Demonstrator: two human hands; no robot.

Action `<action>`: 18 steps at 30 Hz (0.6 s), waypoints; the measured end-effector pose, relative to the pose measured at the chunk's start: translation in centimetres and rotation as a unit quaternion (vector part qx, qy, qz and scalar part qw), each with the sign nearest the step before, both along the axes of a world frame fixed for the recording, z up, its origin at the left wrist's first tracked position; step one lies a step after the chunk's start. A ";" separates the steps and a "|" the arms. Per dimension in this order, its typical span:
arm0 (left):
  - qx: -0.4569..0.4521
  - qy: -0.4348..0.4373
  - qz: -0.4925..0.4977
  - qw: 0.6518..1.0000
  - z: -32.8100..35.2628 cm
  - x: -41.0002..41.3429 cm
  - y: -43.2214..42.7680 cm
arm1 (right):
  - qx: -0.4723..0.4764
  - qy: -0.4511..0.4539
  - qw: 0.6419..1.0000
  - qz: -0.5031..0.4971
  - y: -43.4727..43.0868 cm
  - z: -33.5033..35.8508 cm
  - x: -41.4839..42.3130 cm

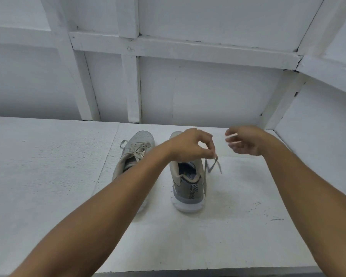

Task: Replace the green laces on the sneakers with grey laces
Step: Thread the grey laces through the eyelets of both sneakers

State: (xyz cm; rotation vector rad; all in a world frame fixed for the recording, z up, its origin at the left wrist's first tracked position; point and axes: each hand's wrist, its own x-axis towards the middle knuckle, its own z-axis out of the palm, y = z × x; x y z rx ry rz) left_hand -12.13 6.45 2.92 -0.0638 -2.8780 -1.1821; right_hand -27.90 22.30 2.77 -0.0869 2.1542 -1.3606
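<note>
In the head view, the step in hand looks like lacing or tying off the grey low-top sneaker with a white sole point(185, 188), which stands heel toward the person on the white painted tabletop point(48, 176). Its mate, a pale-grey mesh sneaker point(140, 138), lies just beside it at nine o'clock and carries a knotted pale lace point(137, 151). No green lace shows anywhere, so the task seems near its end. To do this step well, keep the thin flat grey lace point(208, 170) untwisted and under light tension, draw both ends to equal length before knotting, and steady the shoe so it does not tip toward three o'clock as the strand is pulled. The left hand point(190, 144) hovers over the shoe's throat, thumb and forefinger narrowed to a pinch on the lace. The lace hangs from the pinch in a small loop at the collar's two o'clock, with one strand trailing down the shoe's outer side toward five o'clock. The right hand point(246, 143) is apart at three o'clock of the left, its fingers loosely curled and blurred; whether it holds a lace end I cannot tell.
</note>
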 end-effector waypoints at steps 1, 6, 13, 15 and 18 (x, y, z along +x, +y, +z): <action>0.007 0.027 0.019 0.999 -0.3 0.0 0.2 | 0.084 0.006 0.995 0.048 -0.2 -0.1 0.5; 0.009 0.116 0.072 0.991 -0.9 -0.1 0.7 | 0.226 -0.077 0.959 0.153 -1.5 -1.6 2.9; 0.019 0.101 0.076 0.992 -1.2 0.6 1.3 | 0.106 -0.174 0.967 0.154 -1.3 -2.7 3.5; 0.006 0.088 0.065 0.994 -1.4 0.9 1.3 | 0.053 -0.179 0.977 0.104 -1.0 -3.1 2.8; -0.040 0.034 0.047 0.998 -1.7 1.8 1.7 | -0.066 -0.138 0.988 -0.001 -1.0 -3.3 1.2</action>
